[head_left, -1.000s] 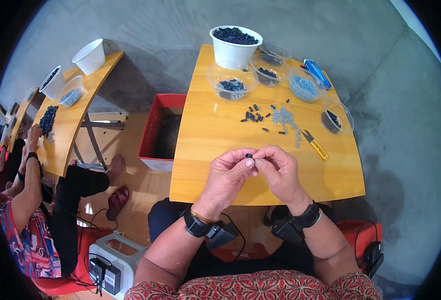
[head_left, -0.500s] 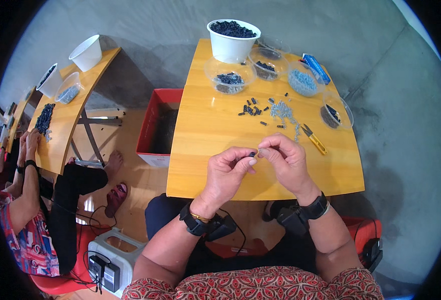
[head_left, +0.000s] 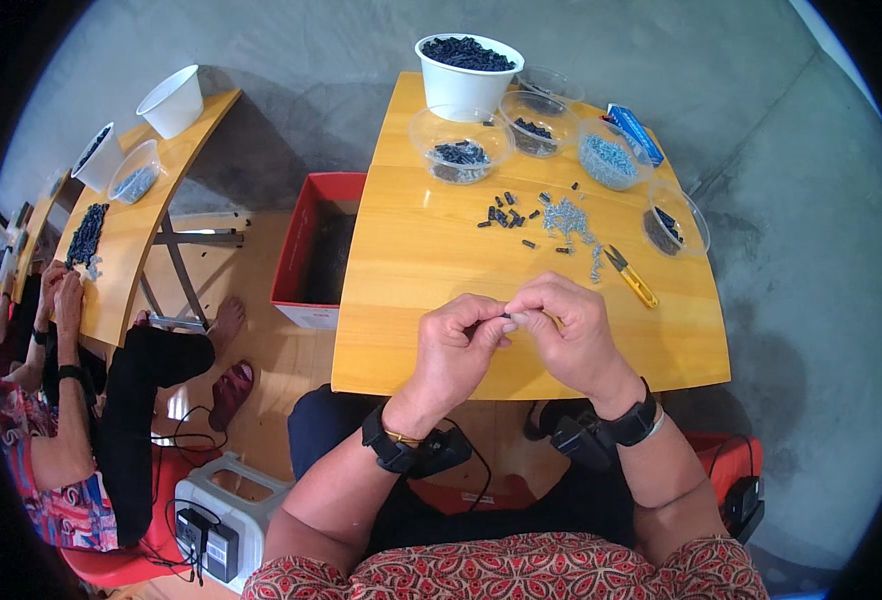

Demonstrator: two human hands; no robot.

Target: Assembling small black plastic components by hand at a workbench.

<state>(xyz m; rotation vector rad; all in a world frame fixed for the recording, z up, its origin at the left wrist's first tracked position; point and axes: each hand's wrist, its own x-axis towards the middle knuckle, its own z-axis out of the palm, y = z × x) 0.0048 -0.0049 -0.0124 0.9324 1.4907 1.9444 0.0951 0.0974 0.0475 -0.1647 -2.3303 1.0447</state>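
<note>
Over the near part of the wooden table (head_left: 411, 370), my two hands meet fingertip to fingertip. My left hand (head_left: 453, 345) is closed in a pinch on a small black plastic piece (head_left: 507, 317), mostly covered by the fingers. Against its end press the pinched thumb and finger of my right hand (head_left: 573, 330); whatever they hold is hidden. Beyond my hands lie loose black pieces (head_left: 502, 216) and a heap of small clear-grey parts (head_left: 565, 216). Yellow-handled thread snips (head_left: 633, 280) rest to the right of them.
Along the back stand a white tub (head_left: 466, 92) full of black pieces, several clear bowls (head_left: 456, 175) of small parts and a blue box (head_left: 635, 135). A red bin (head_left: 296, 240) is on the floor at left. Another person's hands (head_left: 61, 292) work at a neighbouring table (head_left: 126, 260).
My right hand has moved slightly left and turned, and its fingertips have come together with the black piece in my left hand. The left hand stays nearly still.
</note>
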